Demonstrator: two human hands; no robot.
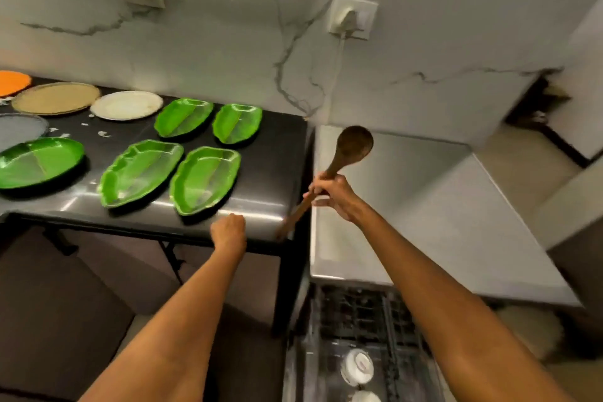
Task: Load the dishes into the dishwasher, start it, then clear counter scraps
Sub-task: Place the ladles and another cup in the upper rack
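Observation:
My right hand (332, 194) grips the handle of a dark wooden spoon (354, 143), bowl end up, above the gap between the black table and the dishwasher. My left hand (228, 232) is curled into a fist with nothing in it at the front edge of the black table (270, 173). Several green leaf-shaped plates lie on the table, the nearest (204, 179) just beyond my left hand. Below my right arm the dishwasher's rack (355, 313) is pulled out, with white cups (357, 365) in it.
Round plates in white (125, 105), tan (55, 98), grey (19, 129) and orange (13, 81) lie at the table's back left, with white scraps (104, 134) near them. The dishwasher's steel top (424, 206) is on the right. A plug and cable (350, 21) hang on the wall.

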